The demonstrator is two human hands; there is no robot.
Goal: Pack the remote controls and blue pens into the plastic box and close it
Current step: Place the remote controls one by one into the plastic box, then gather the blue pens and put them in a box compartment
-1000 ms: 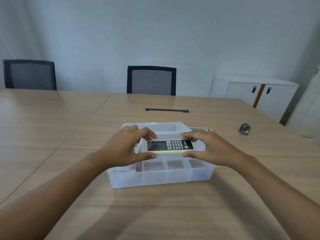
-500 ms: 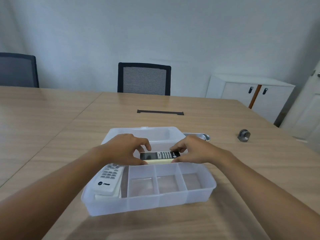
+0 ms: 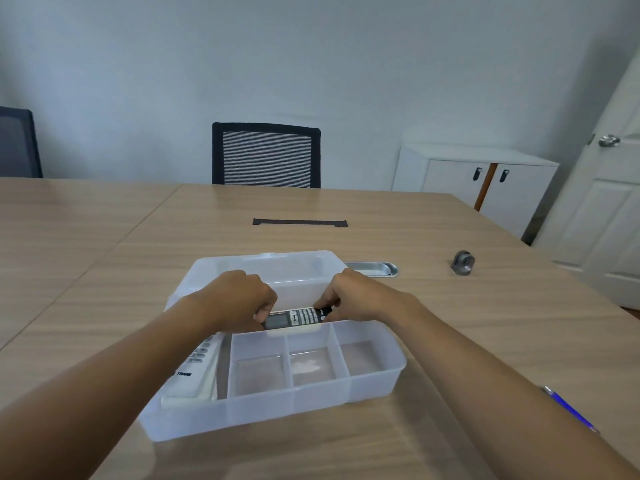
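remote (image 3: 297,318) now lower in box (image 3: 377,386), both hands' (image 3: 242,299) grip unchanged

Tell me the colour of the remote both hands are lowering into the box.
Black-faced remote with pale buttons, seen in the head view.
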